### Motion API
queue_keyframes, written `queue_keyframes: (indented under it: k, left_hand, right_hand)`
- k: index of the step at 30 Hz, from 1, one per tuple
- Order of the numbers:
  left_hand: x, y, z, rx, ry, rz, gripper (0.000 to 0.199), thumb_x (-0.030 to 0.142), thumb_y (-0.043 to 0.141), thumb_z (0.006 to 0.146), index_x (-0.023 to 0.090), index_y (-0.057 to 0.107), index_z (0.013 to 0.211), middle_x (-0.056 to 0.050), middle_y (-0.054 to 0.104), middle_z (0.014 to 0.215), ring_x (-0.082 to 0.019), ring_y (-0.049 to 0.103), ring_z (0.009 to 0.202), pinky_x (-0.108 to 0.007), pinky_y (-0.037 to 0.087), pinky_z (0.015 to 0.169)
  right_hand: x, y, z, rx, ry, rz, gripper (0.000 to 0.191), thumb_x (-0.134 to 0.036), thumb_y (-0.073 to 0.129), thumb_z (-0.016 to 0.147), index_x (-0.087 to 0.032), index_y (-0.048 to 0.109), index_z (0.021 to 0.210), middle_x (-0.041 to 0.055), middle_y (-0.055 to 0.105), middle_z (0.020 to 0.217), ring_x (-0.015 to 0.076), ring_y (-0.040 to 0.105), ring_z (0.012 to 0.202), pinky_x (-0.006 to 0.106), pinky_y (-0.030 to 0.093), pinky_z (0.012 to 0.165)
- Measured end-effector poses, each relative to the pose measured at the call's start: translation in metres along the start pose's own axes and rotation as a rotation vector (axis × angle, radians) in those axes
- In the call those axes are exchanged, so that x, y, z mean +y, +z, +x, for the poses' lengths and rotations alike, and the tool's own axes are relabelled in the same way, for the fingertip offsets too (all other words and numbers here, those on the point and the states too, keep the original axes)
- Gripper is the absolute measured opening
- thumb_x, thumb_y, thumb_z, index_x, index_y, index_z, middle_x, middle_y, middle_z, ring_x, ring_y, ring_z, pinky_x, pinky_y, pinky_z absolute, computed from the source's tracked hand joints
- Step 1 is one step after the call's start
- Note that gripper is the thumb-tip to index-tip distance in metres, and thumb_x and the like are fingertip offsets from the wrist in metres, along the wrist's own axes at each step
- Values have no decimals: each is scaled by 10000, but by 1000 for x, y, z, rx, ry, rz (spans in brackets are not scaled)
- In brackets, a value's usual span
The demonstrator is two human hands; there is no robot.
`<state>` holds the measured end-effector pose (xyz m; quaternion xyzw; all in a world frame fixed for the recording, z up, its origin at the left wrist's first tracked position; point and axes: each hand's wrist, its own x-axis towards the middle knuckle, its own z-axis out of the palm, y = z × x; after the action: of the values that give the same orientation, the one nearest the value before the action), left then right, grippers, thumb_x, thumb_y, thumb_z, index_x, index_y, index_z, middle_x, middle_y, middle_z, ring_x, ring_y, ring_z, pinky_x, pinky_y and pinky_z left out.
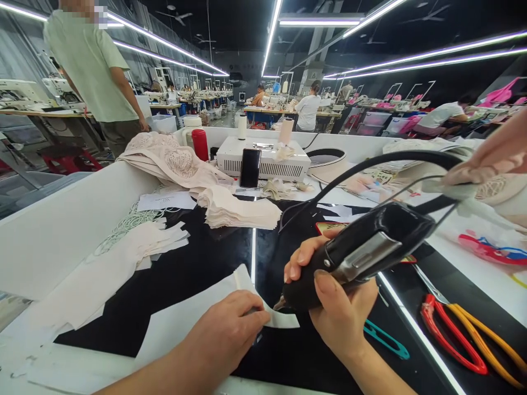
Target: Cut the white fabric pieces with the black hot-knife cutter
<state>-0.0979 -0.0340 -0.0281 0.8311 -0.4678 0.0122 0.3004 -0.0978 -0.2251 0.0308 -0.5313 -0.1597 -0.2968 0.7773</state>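
My right hand [341, 307] is wrapped round a black corded hand tool [366, 241] with a silver lever along its side. The tool's small metal tip [280, 303] points down at the right end of a pale fabric piece [185, 312], touching or just above it. My left hand [230, 329] presses and pinches that piece close to the tip with curled fingers. The fabric has a narrow curved strip at its right end and lies on the black tabletop [284, 356]. A thick black cable [370, 162] arches from the tool.
Fabric stacks [242, 206] and lace cups [173, 159] lie behind. A phone [250, 167] leans on a white box [284, 164]. Red-and-orange-handled scissors [457, 323] and a teal tool [387, 339] lie right. Another person's hand [489, 159] reaches in near the cable; a person [88, 82] stands left.
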Motion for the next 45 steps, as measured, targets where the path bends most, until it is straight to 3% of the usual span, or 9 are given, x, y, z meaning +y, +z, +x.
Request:
queue_keyframes:
  k: [15,45]
  left_hand:
    - [2,-2,0,31,25,-18,252,80,487,1061,189,669,1195,-62,672,1124,-200,668,999,-298,596,877]
    - [1,4,-3,46,51,-10,319,-7,540,988,183,641,1223,-69,658,1126,-225,646,1010,-328,617,850]
  right_hand:
    - [4,3,0,-43,-10,19,340,-331,795,956,-282,596,1227,-19,656,903,126,646,679,267,597,600]
    - [4,6,-2,-44,14,33,339,-319,795,956,-278,595,1227,-18,661,900,134,662,680,288,592,613]
